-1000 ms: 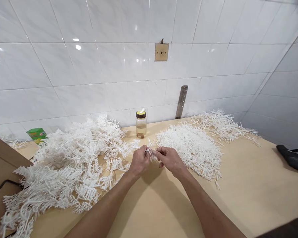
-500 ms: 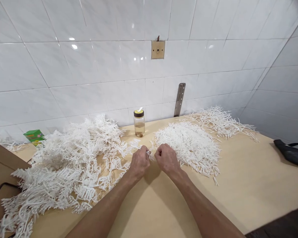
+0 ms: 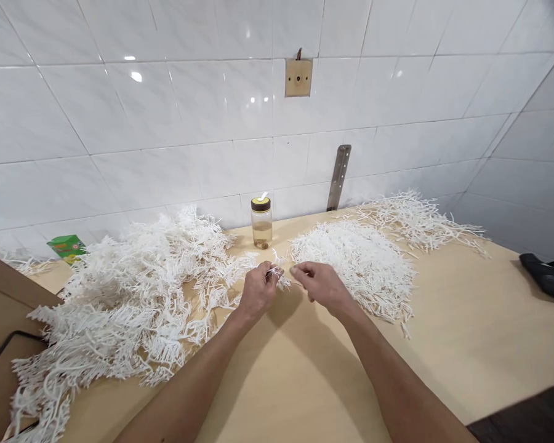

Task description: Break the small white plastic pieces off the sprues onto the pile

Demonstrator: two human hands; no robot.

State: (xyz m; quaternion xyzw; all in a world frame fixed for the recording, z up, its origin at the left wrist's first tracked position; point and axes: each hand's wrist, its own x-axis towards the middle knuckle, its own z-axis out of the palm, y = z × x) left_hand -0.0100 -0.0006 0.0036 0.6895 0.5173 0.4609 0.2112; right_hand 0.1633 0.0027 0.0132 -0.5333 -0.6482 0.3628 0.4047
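My left hand (image 3: 257, 288) is closed around a white branched plastic strand (image 3: 274, 271), whose thin twigs poke out past the thumb and fingers. Just to its right, my right hand (image 3: 321, 282) has thumb and forefinger pinched together; whatever lies in that pinch is too small to make out. A small gap separates the two hands. On the left spreads a large heap of white branched strands (image 3: 133, 295), reaching almost to my left hand. Behind my right hand lies a flatter pile of short white pieces (image 3: 355, 264).
A lidded clear bottle of yellowish liquid (image 3: 261, 231) stands behind my hands. Longer white strands (image 3: 420, 218) lie at the back right. A metal strip (image 3: 339, 178) leans on the tiled wall. A green box (image 3: 67, 247), a cardboard box (image 3: 13, 307) and a black pouch (image 3: 549, 280) are nearby.
My right hand has turned and shifted slightly right, its fingers now reaching toward the left hand. More of the strand shows at my left fingertips. The view has tilted down a little.
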